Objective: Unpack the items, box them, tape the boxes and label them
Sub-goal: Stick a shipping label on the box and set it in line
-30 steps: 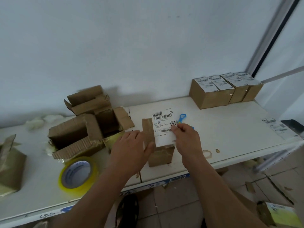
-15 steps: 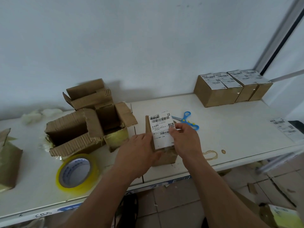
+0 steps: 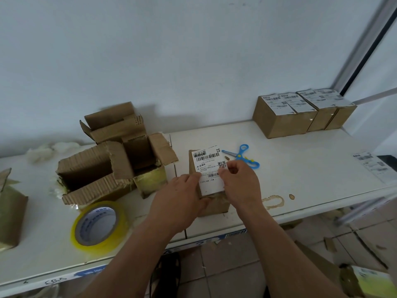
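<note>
My left hand [image 3: 179, 197] clasps the small brown box [image 3: 211, 204] while my right hand [image 3: 240, 186] pinches the white barcoded label [image 3: 209, 168], seemingly lying on its top.

A small brown cardboard box [image 3: 211, 203] stands closed near the front edge of a white table [image 3: 300, 168]. A white shipping label [image 3: 209, 168] with barcodes, a QR code and printed text lies over its top, overhanging the far edge. To the left sit two opened, torn cardboard boxes [image 3: 111, 155], flaps up, with yellowish stuffing showing. In front of them a roll of clear yellow-tinted tape [image 3: 100, 225] lies flat. At the far right corner, a row of closed brown boxes [image 3: 300, 115] carries white labels on top. A loose sheet of labels [image 3: 373, 165] lies at the right edge.
</note>
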